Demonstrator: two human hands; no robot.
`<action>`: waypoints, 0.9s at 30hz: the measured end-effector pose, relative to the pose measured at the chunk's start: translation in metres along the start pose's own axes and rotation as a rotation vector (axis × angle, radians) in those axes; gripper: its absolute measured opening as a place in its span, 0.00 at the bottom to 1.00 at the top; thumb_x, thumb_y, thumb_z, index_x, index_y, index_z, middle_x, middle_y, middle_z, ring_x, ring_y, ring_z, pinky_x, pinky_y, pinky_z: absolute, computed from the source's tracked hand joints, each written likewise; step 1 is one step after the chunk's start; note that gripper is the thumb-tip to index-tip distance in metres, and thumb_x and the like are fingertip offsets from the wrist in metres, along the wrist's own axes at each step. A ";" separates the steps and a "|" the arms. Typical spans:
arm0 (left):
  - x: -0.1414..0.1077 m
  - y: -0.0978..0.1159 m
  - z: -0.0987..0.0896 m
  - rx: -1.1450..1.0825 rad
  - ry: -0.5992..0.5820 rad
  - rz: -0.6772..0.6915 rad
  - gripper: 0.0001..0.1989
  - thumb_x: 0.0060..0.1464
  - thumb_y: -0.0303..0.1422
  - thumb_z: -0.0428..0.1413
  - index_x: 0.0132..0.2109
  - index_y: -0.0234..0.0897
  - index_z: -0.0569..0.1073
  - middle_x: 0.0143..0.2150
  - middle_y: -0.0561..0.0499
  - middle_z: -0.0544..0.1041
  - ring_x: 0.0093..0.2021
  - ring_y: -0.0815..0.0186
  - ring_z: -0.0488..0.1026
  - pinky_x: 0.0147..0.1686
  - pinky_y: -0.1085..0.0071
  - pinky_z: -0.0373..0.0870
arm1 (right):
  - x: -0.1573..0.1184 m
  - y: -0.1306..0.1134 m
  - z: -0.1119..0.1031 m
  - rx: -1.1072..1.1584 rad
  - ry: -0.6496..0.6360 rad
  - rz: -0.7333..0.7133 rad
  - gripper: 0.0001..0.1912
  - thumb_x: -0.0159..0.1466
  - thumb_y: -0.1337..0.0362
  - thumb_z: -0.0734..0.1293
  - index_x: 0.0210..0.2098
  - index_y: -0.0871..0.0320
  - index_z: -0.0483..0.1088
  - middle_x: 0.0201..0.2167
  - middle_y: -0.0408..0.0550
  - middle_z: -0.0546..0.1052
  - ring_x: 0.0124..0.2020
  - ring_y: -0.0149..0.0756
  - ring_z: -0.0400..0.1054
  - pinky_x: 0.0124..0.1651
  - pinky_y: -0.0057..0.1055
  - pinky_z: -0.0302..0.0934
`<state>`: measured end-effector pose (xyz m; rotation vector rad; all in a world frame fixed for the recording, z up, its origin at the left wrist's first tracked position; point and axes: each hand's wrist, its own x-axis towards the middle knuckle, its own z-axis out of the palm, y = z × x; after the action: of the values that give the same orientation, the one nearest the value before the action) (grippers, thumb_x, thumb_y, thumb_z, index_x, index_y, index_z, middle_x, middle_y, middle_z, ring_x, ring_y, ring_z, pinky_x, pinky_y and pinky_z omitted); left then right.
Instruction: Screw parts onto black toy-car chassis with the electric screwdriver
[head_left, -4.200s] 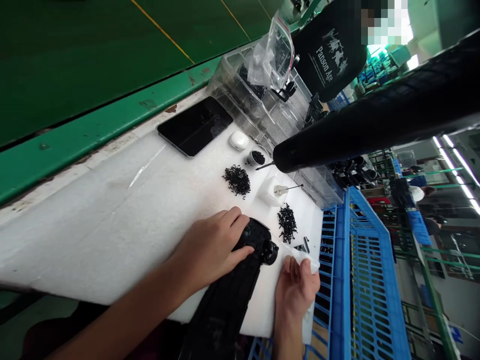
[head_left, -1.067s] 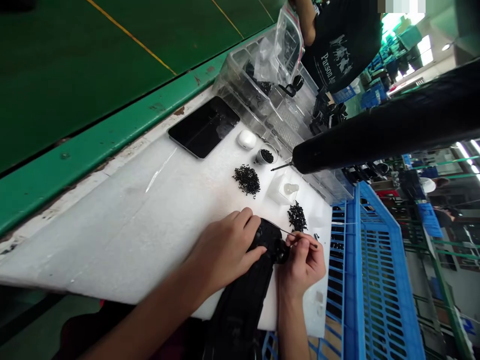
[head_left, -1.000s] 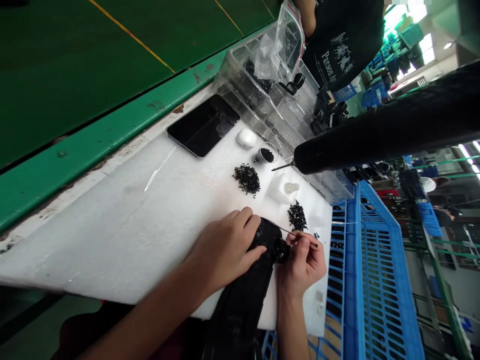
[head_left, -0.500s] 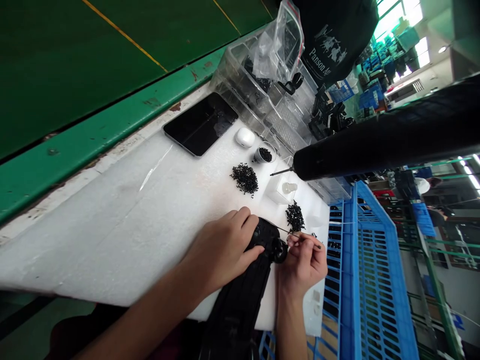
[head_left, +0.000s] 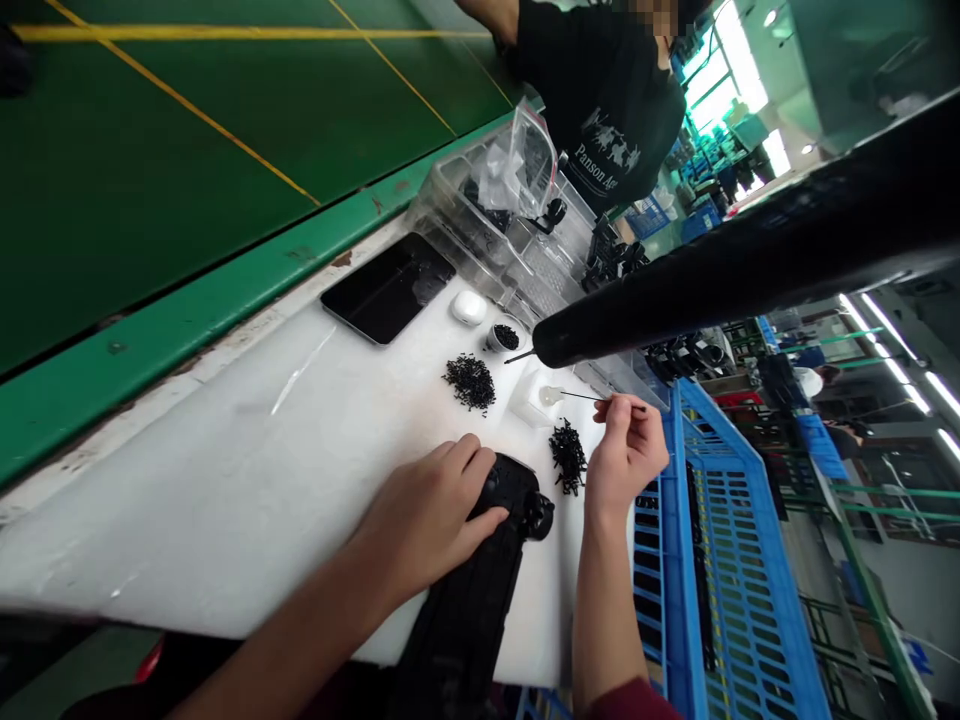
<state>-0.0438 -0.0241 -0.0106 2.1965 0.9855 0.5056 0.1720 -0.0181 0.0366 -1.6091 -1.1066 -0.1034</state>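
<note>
A long black plastic part [head_left: 480, 590] with a round black piece at its far right corner lies at the table's near edge. My left hand [head_left: 431, 515] grips its far end, fingers over the top and thumb on the surface. Pinched in my right hand [head_left: 628, 450] is a thin dark rod [head_left: 581, 396]. The rod's tip reaches the translucent nozzle on a small white container [head_left: 536, 398]. Right of the part is a pile of black screws [head_left: 568, 457]; a second pile of small screws [head_left: 470, 383] lies farther left.
A black screwdriver [head_left: 645, 310] hangs over the small cup of screws [head_left: 505, 336]. Beyond are a white case [head_left: 469, 308], a tablet-like device [head_left: 388, 288] and clear bins [head_left: 487, 240]. A blue crate [head_left: 739, 560] stands right. A person in a black shirt [head_left: 600, 110] is across the table.
My right hand has moved from beside the black part up to the white container, taking the rod along. My left hand still holds the part. The view has shifted, showing more of the person opposite.
</note>
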 end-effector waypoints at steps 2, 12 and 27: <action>0.000 0.001 -0.001 -0.004 -0.007 0.000 0.13 0.61 0.38 0.62 0.49 0.40 0.71 0.44 0.50 0.74 0.42 0.58 0.75 0.31 0.64 0.70 | 0.002 0.002 0.007 -0.071 -0.163 0.036 0.14 0.70 0.54 0.67 0.36 0.59 0.74 0.30 0.45 0.76 0.31 0.34 0.70 0.37 0.31 0.64; -0.001 0.000 -0.002 -0.006 -0.010 -0.002 0.12 0.61 0.38 0.62 0.48 0.39 0.71 0.45 0.50 0.74 0.42 0.57 0.75 0.33 0.62 0.70 | -0.002 -0.005 -0.017 0.085 0.013 0.095 0.13 0.68 0.54 0.69 0.40 0.59 0.75 0.33 0.46 0.76 0.32 0.35 0.71 0.38 0.34 0.67; 0.001 -0.001 0.002 -0.013 -0.009 -0.014 0.14 0.61 0.38 0.62 0.51 0.39 0.70 0.45 0.50 0.74 0.43 0.57 0.75 0.33 0.66 0.68 | -0.108 0.027 -0.050 0.346 0.042 0.319 0.08 0.71 0.61 0.69 0.40 0.60 0.74 0.33 0.46 0.75 0.31 0.33 0.70 0.37 0.35 0.65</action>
<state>-0.0428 -0.0238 -0.0127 2.1764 0.9901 0.4944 0.1538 -0.1205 -0.0275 -1.4409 -0.7738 0.2519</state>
